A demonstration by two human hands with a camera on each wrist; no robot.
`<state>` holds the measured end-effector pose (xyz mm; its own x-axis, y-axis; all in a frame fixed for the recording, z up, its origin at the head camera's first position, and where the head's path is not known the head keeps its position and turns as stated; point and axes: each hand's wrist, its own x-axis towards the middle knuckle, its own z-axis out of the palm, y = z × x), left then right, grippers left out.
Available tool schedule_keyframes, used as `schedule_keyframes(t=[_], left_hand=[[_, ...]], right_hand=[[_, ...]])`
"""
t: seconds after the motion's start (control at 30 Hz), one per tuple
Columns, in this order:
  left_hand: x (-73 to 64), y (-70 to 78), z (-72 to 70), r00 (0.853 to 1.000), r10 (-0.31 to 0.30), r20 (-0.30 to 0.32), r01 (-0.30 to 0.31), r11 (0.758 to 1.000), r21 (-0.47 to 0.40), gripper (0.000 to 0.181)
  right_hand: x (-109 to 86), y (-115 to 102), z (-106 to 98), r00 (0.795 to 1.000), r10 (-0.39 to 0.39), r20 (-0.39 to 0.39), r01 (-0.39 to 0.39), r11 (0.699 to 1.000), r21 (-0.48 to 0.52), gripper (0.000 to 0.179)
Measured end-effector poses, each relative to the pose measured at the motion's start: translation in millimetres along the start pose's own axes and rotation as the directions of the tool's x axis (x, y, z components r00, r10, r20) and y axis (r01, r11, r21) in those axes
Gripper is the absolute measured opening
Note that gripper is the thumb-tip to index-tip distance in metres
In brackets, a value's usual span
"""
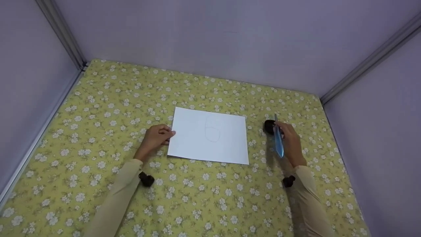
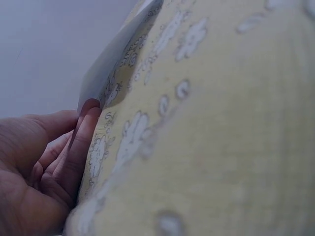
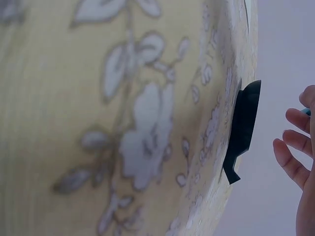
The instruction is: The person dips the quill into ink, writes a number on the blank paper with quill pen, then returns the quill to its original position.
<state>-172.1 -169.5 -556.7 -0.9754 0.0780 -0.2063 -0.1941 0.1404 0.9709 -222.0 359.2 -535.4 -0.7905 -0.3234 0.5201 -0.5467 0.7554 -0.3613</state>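
Note:
A white sheet of paper (image 1: 194, 141) lies in the middle of the table, with a faint 6-like outline (image 1: 212, 129) drawn on it. At its left edge my left hand (image 1: 157, 135) pinches the paper, thumb above and fingers beneath; the left wrist view shows the edge lifted a little (image 2: 101, 69). My right hand (image 1: 291, 141) holds a slim blue tool (image 1: 279, 144) above the table, with a narrow end pointing away; I cannot tell its kind. Just left of that hand sits a black object (image 1: 269, 127), curved with a notched end (image 3: 242, 123) in the right wrist view.
A yellow cloth with white flowers (image 1: 197, 197) covers the table. Pale walls (image 1: 204, 39) stand behind it and at both sides, with metal posts (image 1: 65, 33) in the corners. Each sleeve carries a small black wrist camera (image 1: 146, 179).

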Motion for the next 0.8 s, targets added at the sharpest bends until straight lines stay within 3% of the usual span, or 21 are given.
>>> schedule_keyframes(t=[0.27,0.6,0.8], left_hand=[[-1.1,0.2,0.8,1.000,0.004,0.006,-0.004,1.000,-0.028,0.032],[2.2,-2.0,-1.2,0.999,0.034,0.021,-0.034,0.999,0.014,0.027],[1.8,-2.5,-1.3,1.000,0.018,0.015,-0.017,1.000,-0.020,0.025]], right_hand=[[-4.5,7,-4,1.000,-0.006,-0.010,0.006,1.000,-0.004,0.040],[-8.9,11,-11,0.999,-0.022,-0.032,0.021,0.999,-0.025,0.042],[-12.8,14,-15,1.000,0.003,-0.015,-0.003,0.999,-0.041,0.045]])
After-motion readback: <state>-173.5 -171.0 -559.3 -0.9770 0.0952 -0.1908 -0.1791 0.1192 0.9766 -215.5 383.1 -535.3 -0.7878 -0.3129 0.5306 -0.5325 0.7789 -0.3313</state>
